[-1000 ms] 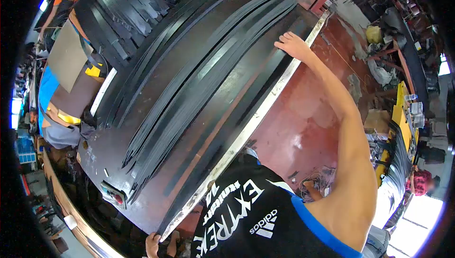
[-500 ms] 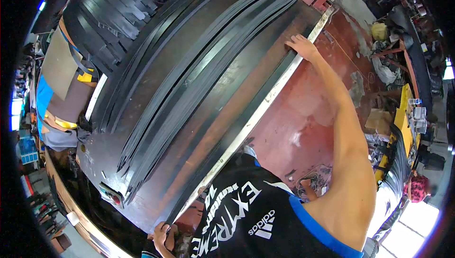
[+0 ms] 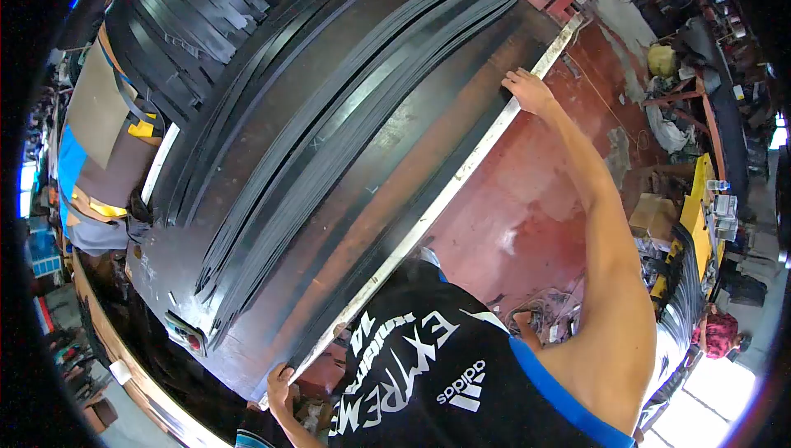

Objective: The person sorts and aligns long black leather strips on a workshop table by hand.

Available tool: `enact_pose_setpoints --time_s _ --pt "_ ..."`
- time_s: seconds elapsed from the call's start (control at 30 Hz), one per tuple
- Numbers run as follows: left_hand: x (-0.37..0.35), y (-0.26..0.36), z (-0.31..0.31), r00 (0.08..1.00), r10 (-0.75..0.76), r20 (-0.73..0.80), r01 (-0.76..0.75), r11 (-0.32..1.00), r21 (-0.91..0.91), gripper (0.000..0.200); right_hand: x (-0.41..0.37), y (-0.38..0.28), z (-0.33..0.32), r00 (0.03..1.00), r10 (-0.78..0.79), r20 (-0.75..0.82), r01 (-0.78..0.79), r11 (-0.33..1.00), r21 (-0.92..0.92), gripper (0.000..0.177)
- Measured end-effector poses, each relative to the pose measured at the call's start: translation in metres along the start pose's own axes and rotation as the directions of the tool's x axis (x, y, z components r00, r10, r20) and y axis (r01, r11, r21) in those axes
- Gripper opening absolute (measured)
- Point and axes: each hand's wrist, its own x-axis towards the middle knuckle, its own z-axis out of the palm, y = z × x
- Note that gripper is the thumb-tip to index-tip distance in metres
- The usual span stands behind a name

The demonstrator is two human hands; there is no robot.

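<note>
Along the near edge of the large dark worktable (image 3: 210,226) runs a long, thin black strip (image 3: 470,137), beside the white edge rail (image 3: 420,224). My right hand (image 3: 531,92) is at the strip's far end, with its fingers bent down over it at the rail. Down at the near corner, my left hand (image 3: 280,384) has its fingers closed around the strip's other end; part of that grip is hidden. Bundles of long, dark grey strips (image 3: 329,139) lie lengthwise across the table, beyond a brown band (image 3: 362,221).
Black stacked strips (image 3: 189,16) cover the table's far side. A small device (image 3: 185,333) sits at its left corner. Red floor (image 3: 527,193) lies to the right, with tangled scraps (image 3: 556,316) on it. A yellow rack (image 3: 700,201) stands farther right, near another person (image 3: 718,333).
My right hand's fingers, spread flatter before, are now drawn together and bent at the edge. My left hand has shifted slightly up along the rail. The view has moved a little.
</note>
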Motion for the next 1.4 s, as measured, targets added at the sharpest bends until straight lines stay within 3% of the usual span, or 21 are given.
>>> enact_pose_setpoints --time_s 0.03,0.1,0.2,0.27,0.3,0.33,0.37,0.4,0.43,0.47,0.5,0.57,0.63,0.8,0.93,1.1,1.17,1.23,1.4 --pt "0.004 0.008 -0.005 1.0 -0.017 -0.004 0.016 1.0 -0.014 0.025 0.0 -0.001 -0.001 1.0 0.001 0.003 -0.001 1.0 0.011 0.043" --pt "0.018 0.004 -0.013 0.897 -0.339 0.285 0.384 0.915 -0.122 0.025 0.0 -0.004 -0.003 1.0 0.002 0.008 -0.003 1.0 0.023 0.043" --pt "0.018 0.008 -0.011 0.916 -0.341 0.21 0.356 0.933 -0.041 0.026 -0.001 -0.009 -0.013 0.996 0.031 0.085 -0.037 0.997 0.074 0.038" --pt "0.022 0.034 -0.015 0.894 -0.407 0.185 0.41 0.912 0.023 0.026 -0.002 -0.005 -0.012 0.998 0.047 0.046 -0.05 0.996 0.07 0.036" --pt "0.017 -0.004 0.0 0.853 -0.462 0.243 0.474 0.88 0.012 0.025 -0.004 0.007 0.008 0.998 0.0 -0.065 0.005 0.997 0.072 0.038" --pt "0.018 0.002 0.005 0.853 -0.477 0.212 0.5 0.864 -0.065 0.025 -0.005 0.004 -0.005 0.999 0.018 -0.029 -0.013 0.987 0.159 0.043" --pt "0.021 0.018 0.003 0.898 -0.416 0.145 0.434 0.89 -0.14 0.026 -0.007 0.003 -0.014 0.998 -0.024 -0.057 0.034 0.982 0.183 0.043" --pt "0.019 -0.005 0.015 0.897 -0.417 0.146 0.436 0.888 -0.145 0.025 -0.003 -0.006 -0.025 1.0 0.03 0.008 -0.031 0.983 0.183 0.045" --pt "0.024 0.021 0.01 0.903 -0.417 0.101 0.428 0.857 -0.287 0.029 -0.001 -0.002 -0.019 1.0 0.026 0.01 -0.028 0.985 0.171 0.046" --pt "0.023 0.035 0.009 0.902 -0.431 0.019 0.43 0.894 -0.124 0.037 0.0 0.0 -0.014 0.998 0.042 0.053 -0.048 0.99 0.13 0.048" --pt "0.024 0.055 0.001 0.887 -0.461 0.008 0.461 0.886 -0.056 0.049 -0.007 0.013 0.006 1.0 0.014 -0.016 -0.012 0.992 0.129 0.049" --pt "0.021 0.044 0.009 0.947 -0.32 0.022 0.32 0.947 -0.008 0.069 -0.007 -0.004 -0.012 0.998 0.029 0.05 -0.037 0.986 0.16 0.05" --pt "0.022 0.05 0.011 0.95 -0.311 -0.004 0.311 0.949 0.049 0.061 -0.005 -0.022 -0.021 0.994 -0.065 0.089 0.051 0.987 0.15 0.05" --pt "0.02 0.044 0.033 0.96 -0.186 -0.21 0.21 0.973 0.098 0.045 -0.016 -0.14 -0.05 0.938 -0.345 0.035 0.319 0.898 0.301 0.049" --pt "0.017 0.043 0.039 0.945 -0.107 -0.308 0.148 0.983 0.112 0.044 -0.017 -0.213 -0.063 0.89 -0.455 -0.033 0.433 0.819 0.376 0.054" --pt "0.017 0.035 0.045 0.927 -0.005 -0.375 0.065 0.987 0.148 0.048 -0.012 -0.238 -0.068 0.893 -0.451 0.011 0.419 0.839 0.348 0.05" --pt "0.02 0.034 0.041 0.935 0.072 -0.346 -0.011 0.984 0.177 0.045 -0.013 -0.246 -0.076 0.921 -0.387 0.049 0.336 0.851 0.403 0.046" --pt "0.022 0.033 0.045 0.902 0.098 -0.42 -0.021 0.983 0.182 0.039 -0.012 -0.25 -0.078 0.92 -0.391 0.037 0.349 0.856 0.381 0.045" --pt "0.026 0.018 0.052 0.932 0.152 -0.329 -0.1 0.98 0.17 0.04 -0.014 -0.269 -0.088 0.936 -0.349 0.043 0.321 0.898 0.302 0.041"
